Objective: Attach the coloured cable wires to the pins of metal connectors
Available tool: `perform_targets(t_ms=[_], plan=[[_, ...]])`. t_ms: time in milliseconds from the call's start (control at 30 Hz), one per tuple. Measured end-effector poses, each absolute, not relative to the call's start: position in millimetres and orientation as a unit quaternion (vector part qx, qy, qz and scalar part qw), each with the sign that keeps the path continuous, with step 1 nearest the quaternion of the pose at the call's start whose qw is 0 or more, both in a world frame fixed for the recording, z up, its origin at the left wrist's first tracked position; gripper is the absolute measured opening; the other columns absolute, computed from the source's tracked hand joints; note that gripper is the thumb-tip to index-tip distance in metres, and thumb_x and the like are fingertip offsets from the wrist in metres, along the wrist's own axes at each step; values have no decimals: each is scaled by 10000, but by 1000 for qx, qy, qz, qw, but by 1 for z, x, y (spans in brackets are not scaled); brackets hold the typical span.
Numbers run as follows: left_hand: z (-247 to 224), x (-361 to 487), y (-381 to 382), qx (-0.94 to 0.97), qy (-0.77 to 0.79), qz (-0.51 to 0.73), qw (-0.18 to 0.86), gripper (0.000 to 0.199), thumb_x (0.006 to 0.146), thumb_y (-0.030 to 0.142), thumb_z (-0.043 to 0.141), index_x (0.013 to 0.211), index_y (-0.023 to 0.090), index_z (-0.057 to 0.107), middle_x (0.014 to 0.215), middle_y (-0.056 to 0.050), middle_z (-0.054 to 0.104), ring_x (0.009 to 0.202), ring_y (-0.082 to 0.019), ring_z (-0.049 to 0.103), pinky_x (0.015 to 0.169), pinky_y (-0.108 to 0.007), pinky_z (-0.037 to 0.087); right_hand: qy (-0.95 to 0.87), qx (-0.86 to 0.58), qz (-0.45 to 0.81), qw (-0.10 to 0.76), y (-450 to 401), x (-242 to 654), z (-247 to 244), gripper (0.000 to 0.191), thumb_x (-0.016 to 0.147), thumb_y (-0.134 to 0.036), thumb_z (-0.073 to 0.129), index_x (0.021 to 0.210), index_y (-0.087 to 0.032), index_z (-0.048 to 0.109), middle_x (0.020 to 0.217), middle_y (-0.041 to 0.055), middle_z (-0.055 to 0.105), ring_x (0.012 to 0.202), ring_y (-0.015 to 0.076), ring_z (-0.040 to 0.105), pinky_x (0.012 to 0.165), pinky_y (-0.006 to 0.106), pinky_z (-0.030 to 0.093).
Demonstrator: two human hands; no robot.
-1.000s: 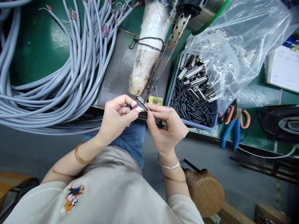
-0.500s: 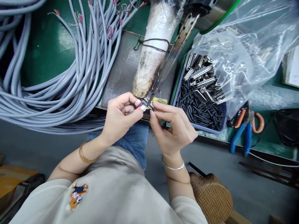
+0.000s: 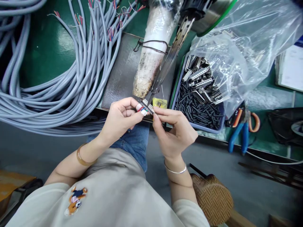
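My left hand (image 3: 123, 116) pinches thin coloured wires (image 3: 141, 109) between thumb and forefinger, with white wraps on those fingertips. My right hand (image 3: 174, 126) grips one end of a metal multi-pin connector (image 3: 148, 106) with thumb and fingers. The wire ends lie against the connector's pin row; whether they are joined to it I cannot tell. Just above it, the tip of a soldering iron (image 3: 163, 71) points down at the connector. To its left is a white plastic-wrapped cylinder (image 3: 153, 47) with a browned end. A small yellow piece (image 3: 159, 102) lies behind my right fingers.
Grey cables (image 3: 78, 82) with stripped ends cover the left of the table. At right, a blue tray (image 3: 221, 128) holds connectors and short black tubes, partly under a plastic bag (image 3: 236, 69). Blue-handled pliers (image 3: 243, 135) lie farther right. A solder spool (image 3: 216, 19) stands behind.
The connector now shows more of its length between my hands, slanting down to the right. Both hands keep their pinch. The whole view has shifted slightly.
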State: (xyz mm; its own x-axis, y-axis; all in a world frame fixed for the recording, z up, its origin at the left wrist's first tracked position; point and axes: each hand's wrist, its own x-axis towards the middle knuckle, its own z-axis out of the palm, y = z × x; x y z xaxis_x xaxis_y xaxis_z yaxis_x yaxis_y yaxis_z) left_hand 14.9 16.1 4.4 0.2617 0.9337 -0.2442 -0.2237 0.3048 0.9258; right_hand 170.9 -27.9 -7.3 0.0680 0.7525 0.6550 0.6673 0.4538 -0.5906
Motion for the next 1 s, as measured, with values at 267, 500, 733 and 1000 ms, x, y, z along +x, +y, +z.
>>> perform_targets(t_ms=[267, 500, 733, 1000], plan=[[6, 15, 15, 384, 424, 438, 694, 186, 699, 152, 800, 696, 151, 614, 470, 78, 529, 364, -13, 409, 361, -123, 316, -676, -521, 51, 518, -26, 165, -8, 194, 855, -47, 718, 897, -224, 651, 964, 0, 804, 885, 143, 779, 777, 273, 650], [7, 18, 20, 381, 429, 447, 686, 205, 676, 138, 815, 677, 148, 610, 502, 75, 539, 370, -8, 411, 358, -128, 302, -702, -509, -17, 497, -23, 166, -10, 204, 852, -37, 726, 916, -210, 641, 993, 42, 814, 882, 145, 784, 782, 260, 643], [6, 19, 24, 390, 429, 449, 680, 209, 696, 147, 791, 670, 156, 584, 516, 79, 535, 365, -3, 397, 359, -133, 309, -705, -509, -11, 494, -18, 168, -10, 185, 853, -68, 736, 902, -219, 641, 1010, 35, 813, 888, 158, 783, 772, 290, 651], [10, 17, 24, 401, 437, 444, 671, 224, 728, 148, 789, 694, 172, 569, 453, 91, 491, 370, -18, 393, 369, -131, 300, -713, -505, -18, 485, -15, 170, -5, 184, 842, -80, 767, 928, -214, 674, 1021, 41, 811, 903, 159, 782, 790, 286, 653]])
